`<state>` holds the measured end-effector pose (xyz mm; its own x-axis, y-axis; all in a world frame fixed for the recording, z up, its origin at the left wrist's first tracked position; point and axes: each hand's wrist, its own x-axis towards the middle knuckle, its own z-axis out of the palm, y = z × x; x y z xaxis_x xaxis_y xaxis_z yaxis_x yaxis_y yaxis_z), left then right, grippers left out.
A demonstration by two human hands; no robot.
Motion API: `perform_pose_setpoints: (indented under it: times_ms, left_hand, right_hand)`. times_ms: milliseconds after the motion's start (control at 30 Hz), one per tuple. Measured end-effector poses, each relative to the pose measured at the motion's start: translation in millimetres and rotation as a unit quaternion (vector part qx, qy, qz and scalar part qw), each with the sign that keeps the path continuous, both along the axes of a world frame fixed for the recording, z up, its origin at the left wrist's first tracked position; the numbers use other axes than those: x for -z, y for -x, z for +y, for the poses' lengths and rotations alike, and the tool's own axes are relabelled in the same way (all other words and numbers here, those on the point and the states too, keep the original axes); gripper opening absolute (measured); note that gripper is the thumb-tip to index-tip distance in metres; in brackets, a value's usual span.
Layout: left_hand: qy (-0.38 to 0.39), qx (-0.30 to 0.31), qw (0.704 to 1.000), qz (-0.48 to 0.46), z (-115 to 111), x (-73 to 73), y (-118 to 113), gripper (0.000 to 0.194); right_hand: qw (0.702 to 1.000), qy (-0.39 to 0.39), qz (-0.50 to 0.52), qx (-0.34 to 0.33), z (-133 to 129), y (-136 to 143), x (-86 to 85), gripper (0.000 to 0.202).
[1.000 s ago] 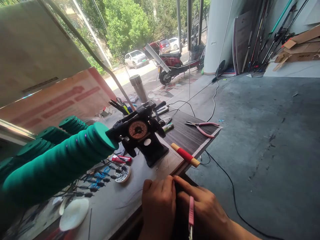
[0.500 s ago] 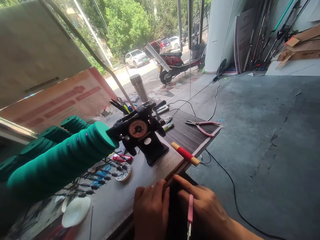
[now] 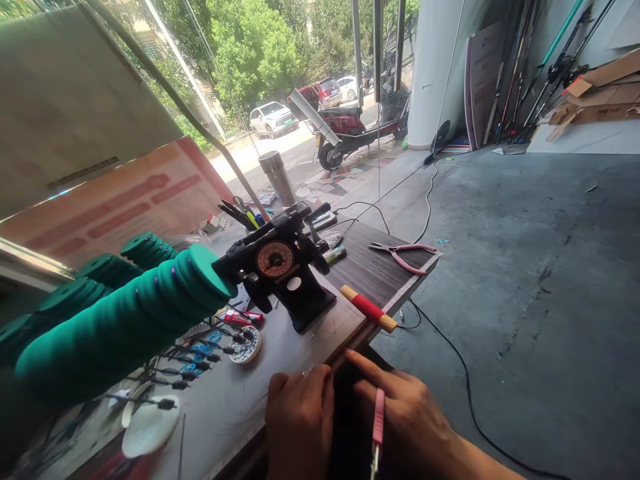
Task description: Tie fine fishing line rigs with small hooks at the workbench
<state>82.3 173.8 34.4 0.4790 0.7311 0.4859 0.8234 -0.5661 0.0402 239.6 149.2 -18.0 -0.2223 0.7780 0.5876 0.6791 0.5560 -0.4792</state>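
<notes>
Holding right hand (image 3: 407, 407): grip narrow around slim pink-handled metal tool (image 3: 379, 420)
Left hand (image 3: 300, 413): grip curled closed by grey tabletop (image 3: 285, 350) edge; cannot tell contents

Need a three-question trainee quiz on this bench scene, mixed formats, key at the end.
1. Multiple choice: where is the upright pink-handled tool?
a) In the left hand
b) In the right hand
c) In the round dish

2. True or false: the pliers lying near the table corner have their handles spread apart.

3. Fill in the blank: the wooden stick between the pliers and the hands has a ____ wrap around its middle.

Key: 1. b; 2. true; 3. red
</notes>
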Motion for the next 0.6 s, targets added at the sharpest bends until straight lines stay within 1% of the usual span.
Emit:
perform_pose_setpoints:
  times_ms: [67, 233, 367, 433, 500, 567, 600]
  left_hand:
    - [0.008, -0.012, 1.0, -0.002, -0.8, 0.5, -0.7, 0.02]
    - [-0.006, -0.001, 1.0, -0.018, -1.7, 3.2, -0.5, 0.016]
    - [0.001, -0.005, 1.0, -0.026, -0.8, 6.1, 0.6, 0.016]
    - [0.012, -0.001, 1.0, -0.027, -0.8, 4.8, 0.8, 0.016]
    - [0.038, -0.001, 0.998, -0.045, -2.8, 0.8, 0.7, 0.016]
    - [0.081, -0.017, 0.991, -0.103, -7.5, -4.4, 0.5, 0.016]
    - [0.108, -0.033, 0.983, -0.146, -10.9, -6.8, 0.3, 0.017]
  right_hand:
    - [1.0, 0.005, -0.001, -0.002, 0.4, -0.4, -1.5, 0.025]
    - [1.0, -0.003, 0.006, -0.005, 0.9, 0.7, -3.2, 0.024]
    - [1.0, -0.001, 0.01, -0.006, 1.0, 0.3, -4.7, 0.025]
    - [0.999, 0.019, 0.027, -0.017, 1.0, -4.2, -9.7, 0.024]
    - [0.996, 0.048, 0.062, -0.031, 0.3, -11.5, -17.2, 0.027]
    - [0.991, 0.095, 0.082, -0.046, -1.7, -18.9, -23.4, 0.04]
    - [0.988, 0.125, 0.077, -0.049, -3.3, -21.3, -24.5, 0.045]
